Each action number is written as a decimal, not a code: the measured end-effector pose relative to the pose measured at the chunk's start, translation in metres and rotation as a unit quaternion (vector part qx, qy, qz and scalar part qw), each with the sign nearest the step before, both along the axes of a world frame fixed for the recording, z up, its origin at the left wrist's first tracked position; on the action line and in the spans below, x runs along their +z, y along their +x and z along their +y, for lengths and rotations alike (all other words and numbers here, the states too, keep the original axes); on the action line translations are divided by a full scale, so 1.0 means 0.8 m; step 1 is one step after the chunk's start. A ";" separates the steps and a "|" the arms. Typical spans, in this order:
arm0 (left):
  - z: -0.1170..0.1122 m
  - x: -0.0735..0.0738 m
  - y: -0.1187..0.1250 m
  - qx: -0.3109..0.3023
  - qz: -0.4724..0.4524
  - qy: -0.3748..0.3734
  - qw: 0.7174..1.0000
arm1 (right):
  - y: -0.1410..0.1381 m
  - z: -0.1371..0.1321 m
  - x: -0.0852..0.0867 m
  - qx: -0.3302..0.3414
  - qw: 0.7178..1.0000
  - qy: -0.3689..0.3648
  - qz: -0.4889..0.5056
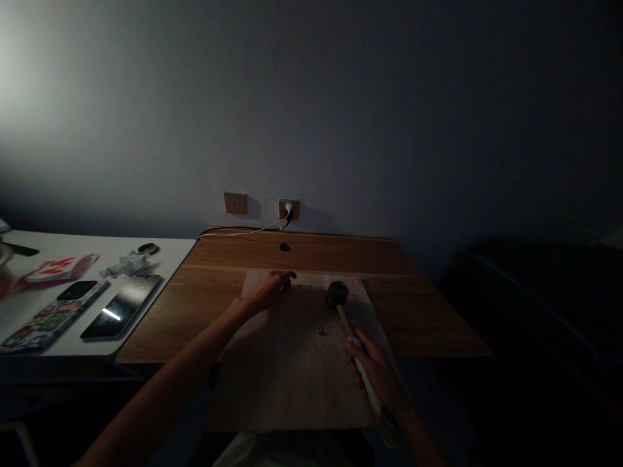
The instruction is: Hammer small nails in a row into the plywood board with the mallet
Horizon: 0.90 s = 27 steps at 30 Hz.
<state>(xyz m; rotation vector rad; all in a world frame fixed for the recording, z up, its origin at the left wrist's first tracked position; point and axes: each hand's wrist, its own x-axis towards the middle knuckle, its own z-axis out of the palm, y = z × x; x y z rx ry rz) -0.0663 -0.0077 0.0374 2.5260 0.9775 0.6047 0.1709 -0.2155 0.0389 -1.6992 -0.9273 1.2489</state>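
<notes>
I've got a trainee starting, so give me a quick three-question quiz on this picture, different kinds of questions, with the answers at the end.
1. Multiple choice: what is the right hand holding?
a) a screwdriver
b) a mallet
c) a pair of pliers

2. True or false: the left hand is gripping the mallet too.

3. Fill in the blank: the small shiny pieces lie on the ____.

Key:
1. b, a mallet.
2. False; only the right hand grips it, and the left hand is well apart from it.
3. board.
</notes>
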 end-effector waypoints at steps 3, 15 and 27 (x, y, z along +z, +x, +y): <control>-0.005 0.007 0.001 0.010 0.025 0.003 1.000 | -0.001 -0.002 0.002 -0.002 1.000 -0.014 0.000; -0.001 -0.011 0.015 0.067 -0.029 -0.045 0.996 | 0.001 -0.001 0.002 0.010 1.000 -0.017 0.001; 0.002 -0.028 0.008 0.079 -0.114 -0.056 0.989 | -0.020 0.019 0.016 0.048 0.998 0.019 0.026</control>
